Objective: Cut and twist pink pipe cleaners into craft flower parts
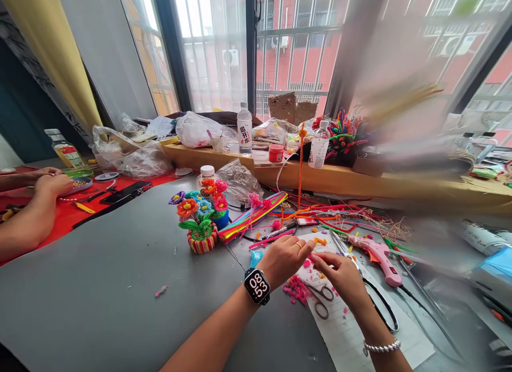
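My left hand (pixel 285 259), with a ring and a watch at the wrist, is closed, its fingertips meeting those of my right hand. My right hand (pixel 343 279) pinches at the same spot, where a bit of pink pipe cleaner (pixel 312 257) shows between the fingers; most of it is hidden. Just beyond the fingertips lies a curled orange pipe cleaner piece (pixel 320 241). Below the hands, small scissors (pixel 321 302) rest beside a heap of pink fuzzy clippings (pixel 296 290). A white board (pixel 340 329) lies under my right forearm.
A pink glue gun (pixel 380 257) with a cord lies to the right. Pipe cleaner flowers in a striped pot (pixel 202 239) stand left, beside a bundle of colourful pipe cleaners (pixel 256 217). Another person's hands (pixel 52 183) work over a red cloth. A blurred shape crosses the right side.
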The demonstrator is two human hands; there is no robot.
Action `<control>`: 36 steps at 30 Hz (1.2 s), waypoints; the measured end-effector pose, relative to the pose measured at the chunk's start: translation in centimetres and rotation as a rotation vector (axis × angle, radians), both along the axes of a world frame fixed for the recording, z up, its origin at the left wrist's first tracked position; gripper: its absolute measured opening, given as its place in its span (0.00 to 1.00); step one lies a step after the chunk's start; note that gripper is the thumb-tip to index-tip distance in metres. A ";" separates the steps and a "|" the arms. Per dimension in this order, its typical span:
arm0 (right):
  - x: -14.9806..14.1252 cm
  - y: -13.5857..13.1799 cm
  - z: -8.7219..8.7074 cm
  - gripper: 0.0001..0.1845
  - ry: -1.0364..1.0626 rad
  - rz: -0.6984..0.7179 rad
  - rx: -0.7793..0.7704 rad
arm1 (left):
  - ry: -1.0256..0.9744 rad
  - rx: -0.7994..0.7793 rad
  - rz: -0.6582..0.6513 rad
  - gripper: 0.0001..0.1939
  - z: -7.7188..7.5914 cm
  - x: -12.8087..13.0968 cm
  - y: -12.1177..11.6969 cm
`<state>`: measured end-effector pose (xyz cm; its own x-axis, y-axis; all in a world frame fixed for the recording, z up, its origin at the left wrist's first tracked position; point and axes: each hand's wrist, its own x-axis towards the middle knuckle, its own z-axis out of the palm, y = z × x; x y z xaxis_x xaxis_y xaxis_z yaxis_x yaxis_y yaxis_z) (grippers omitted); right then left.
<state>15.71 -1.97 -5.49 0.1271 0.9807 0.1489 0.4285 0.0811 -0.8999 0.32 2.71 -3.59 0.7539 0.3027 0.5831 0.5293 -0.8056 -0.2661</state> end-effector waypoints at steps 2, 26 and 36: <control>-0.1 0.0 0.0 0.14 0.047 -0.022 -0.001 | -0.021 -0.013 0.008 0.06 -0.1 0.0 0.1; 0.2 -0.2 -0.2 0.07 1.001 0.088 -0.283 | -0.208 -0.122 -0.052 0.12 -0.2 -0.2 0.0; -0.2 -0.8 0.9 0.24 0.763 0.330 -0.153 | -0.415 -0.411 -0.212 0.12 0.3 -0.5 -0.3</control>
